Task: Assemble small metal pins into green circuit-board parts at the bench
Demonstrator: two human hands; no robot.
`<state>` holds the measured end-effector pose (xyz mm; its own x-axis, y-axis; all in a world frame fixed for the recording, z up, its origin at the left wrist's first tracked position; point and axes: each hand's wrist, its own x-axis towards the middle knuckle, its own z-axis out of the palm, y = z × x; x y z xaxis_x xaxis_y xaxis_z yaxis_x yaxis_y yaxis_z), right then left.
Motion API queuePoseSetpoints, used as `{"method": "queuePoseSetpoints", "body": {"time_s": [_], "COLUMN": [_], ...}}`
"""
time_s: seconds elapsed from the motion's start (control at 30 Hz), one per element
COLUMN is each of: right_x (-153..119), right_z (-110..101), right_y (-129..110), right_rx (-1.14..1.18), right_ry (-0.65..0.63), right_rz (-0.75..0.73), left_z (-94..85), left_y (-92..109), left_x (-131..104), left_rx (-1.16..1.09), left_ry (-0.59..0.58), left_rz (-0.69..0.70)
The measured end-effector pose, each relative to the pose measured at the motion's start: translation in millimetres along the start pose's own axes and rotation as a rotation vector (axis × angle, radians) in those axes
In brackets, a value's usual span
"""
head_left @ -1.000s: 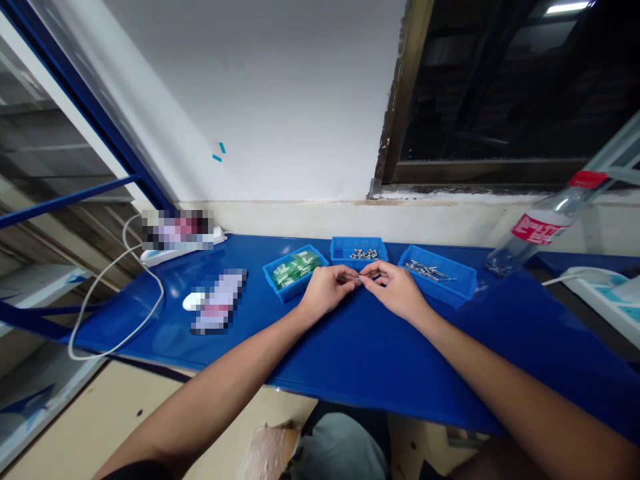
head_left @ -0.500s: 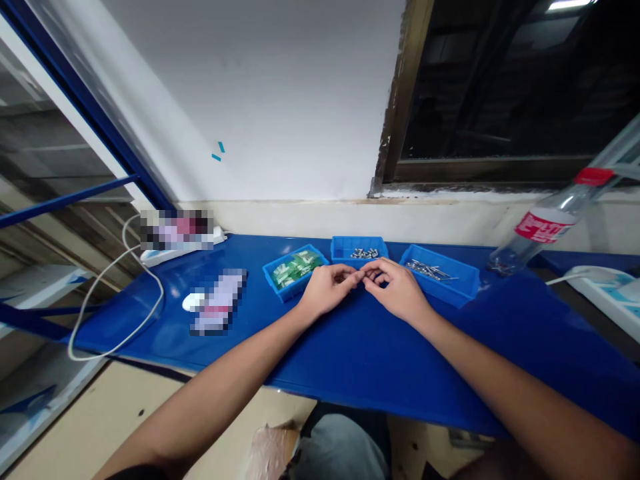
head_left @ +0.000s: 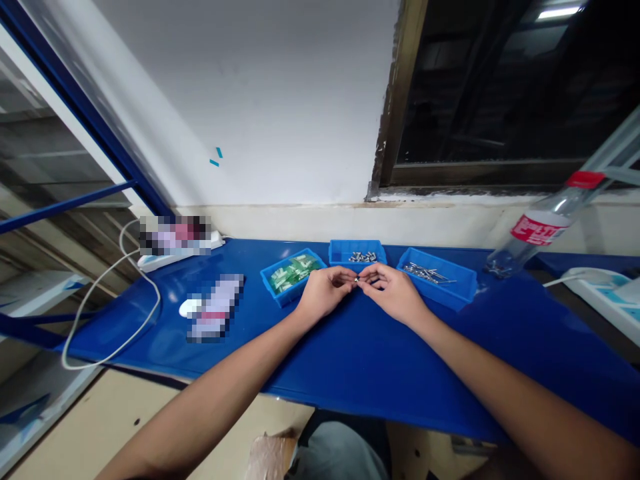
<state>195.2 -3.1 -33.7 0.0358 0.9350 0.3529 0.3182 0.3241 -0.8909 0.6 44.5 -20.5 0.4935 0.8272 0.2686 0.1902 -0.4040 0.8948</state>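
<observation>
My left hand (head_left: 324, 291) and my right hand (head_left: 390, 288) meet fingertip to fingertip above the blue table (head_left: 370, 360). Both are closed in a pinch on a small shiny metal piece (head_left: 357, 280), mostly covered by the fingers; its exact kind does not show. Behind the hands is a blue bin (head_left: 340, 252) with short metal fittings (head_left: 364, 257). To the right, another blue bin (head_left: 463, 287) has thin metal rods or long screws (head_left: 425, 272) in it. Left of my hands, a third blue bin (head_left: 280, 300) holds small green-and-clear packets (head_left: 293, 272).
A plastic bottle (head_left: 537, 227) with a red cap leans at the right by a white power strip (head_left: 605, 293). On the left lie a blurred-out item (head_left: 217, 307), a white round object (head_left: 190, 308) and a power strip with a looping white cable (head_left: 157, 293).
My hands keep to about the same place, fingertips together. The small metal piece now shows between them. The whole view has shifted slightly.
</observation>
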Motion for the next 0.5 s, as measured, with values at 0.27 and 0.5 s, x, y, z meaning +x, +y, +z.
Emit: {"method": "queuePoseSetpoints", "body": {"time_s": [0.27,0.5], "right_x": [1.1,3.9], "right_z": [0.9,-10.6], "right_y": [-0.6,-15.2], "right_rx": [0.016,-0.351], "right_ry": [0.041,0.181], "right_rz": [-0.044,-0.355], "left_z": [1.8,1.4], "left_y": [-1.3,7.9], "left_x": [1.5,-2.1], "left_rx": [-0.222,0.203], "left_ry": [0.002,-0.097], "left_rz": [0.012,0.245]}}
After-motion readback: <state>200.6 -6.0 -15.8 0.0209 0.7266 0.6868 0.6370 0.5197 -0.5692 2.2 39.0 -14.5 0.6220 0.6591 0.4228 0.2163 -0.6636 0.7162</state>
